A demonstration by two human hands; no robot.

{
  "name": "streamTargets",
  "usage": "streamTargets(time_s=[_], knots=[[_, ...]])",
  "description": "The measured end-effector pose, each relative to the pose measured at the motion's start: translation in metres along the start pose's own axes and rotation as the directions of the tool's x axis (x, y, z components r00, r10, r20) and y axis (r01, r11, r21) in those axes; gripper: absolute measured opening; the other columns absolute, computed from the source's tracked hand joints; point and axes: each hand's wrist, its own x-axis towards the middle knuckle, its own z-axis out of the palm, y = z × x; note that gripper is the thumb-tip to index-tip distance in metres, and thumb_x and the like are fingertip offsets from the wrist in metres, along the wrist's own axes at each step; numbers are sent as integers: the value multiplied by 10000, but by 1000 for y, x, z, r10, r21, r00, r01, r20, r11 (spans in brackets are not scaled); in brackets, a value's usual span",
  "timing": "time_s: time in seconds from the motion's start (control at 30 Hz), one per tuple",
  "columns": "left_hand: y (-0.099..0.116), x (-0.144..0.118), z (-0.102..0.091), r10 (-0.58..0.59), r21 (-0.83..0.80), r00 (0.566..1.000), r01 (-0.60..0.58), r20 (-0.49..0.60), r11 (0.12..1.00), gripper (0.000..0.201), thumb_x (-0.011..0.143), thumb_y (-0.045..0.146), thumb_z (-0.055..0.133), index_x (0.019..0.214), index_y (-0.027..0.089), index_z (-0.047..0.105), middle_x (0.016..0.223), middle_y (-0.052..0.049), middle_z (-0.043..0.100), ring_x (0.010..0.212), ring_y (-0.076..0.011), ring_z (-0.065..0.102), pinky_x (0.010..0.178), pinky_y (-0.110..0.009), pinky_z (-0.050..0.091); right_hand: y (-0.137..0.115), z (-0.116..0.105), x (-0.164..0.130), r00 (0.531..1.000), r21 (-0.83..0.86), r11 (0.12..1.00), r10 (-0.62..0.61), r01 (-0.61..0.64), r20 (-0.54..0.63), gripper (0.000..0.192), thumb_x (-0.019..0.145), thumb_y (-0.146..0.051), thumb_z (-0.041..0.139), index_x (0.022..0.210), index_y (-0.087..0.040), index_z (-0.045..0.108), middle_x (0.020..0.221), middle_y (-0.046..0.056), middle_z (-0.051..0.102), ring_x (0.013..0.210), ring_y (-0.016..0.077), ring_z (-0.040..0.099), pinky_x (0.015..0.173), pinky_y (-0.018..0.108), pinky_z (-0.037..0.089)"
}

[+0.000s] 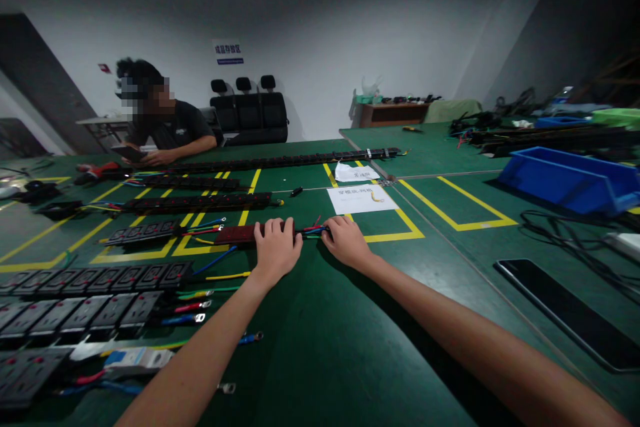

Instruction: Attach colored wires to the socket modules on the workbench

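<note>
My left hand [277, 250] lies over the right part of a dark red socket strip [234, 234], with its fingers bent round the strip's far side. Coloured wires [311, 232] come out of the strip's right end. My right hand [347, 241] is closed on the ends of these wires, its fingertips partly hidden. Left of the red strip, more wires with ring terminals reach toward a short black socket strip [143, 233]. A white printed sheet [361, 199] lies just beyond my right hand.
Black socket modules [105, 280] with loose leads fill the near left. Longer black strips [200, 203] lie farther back. On the right are a blue bin [570, 177], black cables [565, 247] and a phone [565, 310]. Across the table, a person [175, 123] leans over a device.
</note>
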Motion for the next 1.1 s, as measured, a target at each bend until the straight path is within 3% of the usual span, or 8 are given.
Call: streamTargets(time_s=[0.7,0.9,1.1], knots=[[2,1,3,2,7,1000,-2,-6,1000,490,1007,424,423,1379,164,608,1334,-203,642,1258,-372,548,1143,-666,331,3,2,1,1000,2,1000,25,-25,5,225,1023,-291,506,1066,-184,699,1141,128,708,1090,271,585,908,358,426],[3,0,-1,-5,-18,1000,5,5,1000,488,1008,422,414,1377,166,608,1332,-201,644,1259,-373,547,1144,-669,331,7,0,5,998,143,988,56,-55,-4,282,1052,-365,505,1054,-198,733,1114,92,739,1065,243,622,897,330,422],[4,0,-4,-9,-38,1000,10,26,999,484,1010,417,412,1375,169,613,1336,-201,646,1267,-374,551,1155,-677,322,13,-3,21,986,308,937,155,-166,60,309,1004,-442,591,957,-197,773,930,62,766,849,199,657,708,285,409]])
